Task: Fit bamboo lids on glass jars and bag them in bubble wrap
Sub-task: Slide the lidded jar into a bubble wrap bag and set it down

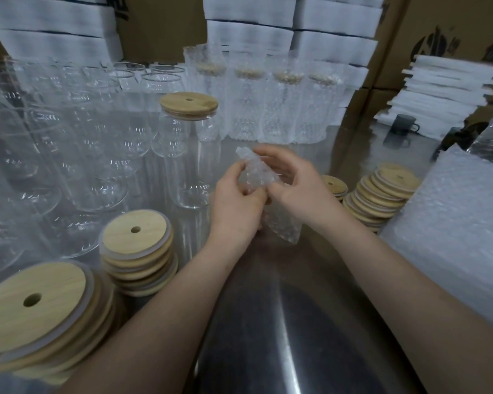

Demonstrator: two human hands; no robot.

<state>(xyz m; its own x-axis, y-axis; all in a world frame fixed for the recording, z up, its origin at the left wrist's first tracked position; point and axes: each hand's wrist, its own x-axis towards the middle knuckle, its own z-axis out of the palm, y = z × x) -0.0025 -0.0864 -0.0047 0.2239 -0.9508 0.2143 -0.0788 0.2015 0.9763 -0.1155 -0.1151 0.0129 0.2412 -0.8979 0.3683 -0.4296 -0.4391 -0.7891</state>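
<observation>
Both forearms come in from the near edge and converge mid-scene above the steel surface (pixel 268 331). The left hand (pixel 236 203) has its back to the camera, fingers curled, thumb and fingertips pinching the upper part of a bubble wrap bag (pixel 258 173). The right hand (pixel 296 184) is turned palm-left with its fingers loosely curved behind the bag and its thumb pinching the bag's near edge. Both hands are closed on the bag, which sits between them. The bag's top corner sticks up past the fingers and its lower end hangs below the wrists; cannot tell if it touches the surface.

Just beyond the hands stands a lidded jar (pixel 187 143), upright, with its bamboo lid (pixel 188 105) seated. Empty jars (pixel 77 143) fill the left side. A row of bagged jars (pixel 271 109) stands far centre. There is a lid stack near left (pixel 34 305), another just beyond it (pixel 137 240), and a third on the right (pixel 382 194). A pile of bubble wrap bags (pixel 453 223) lies on the right, and a dark mug (pixel 404 125) sits far right.
</observation>
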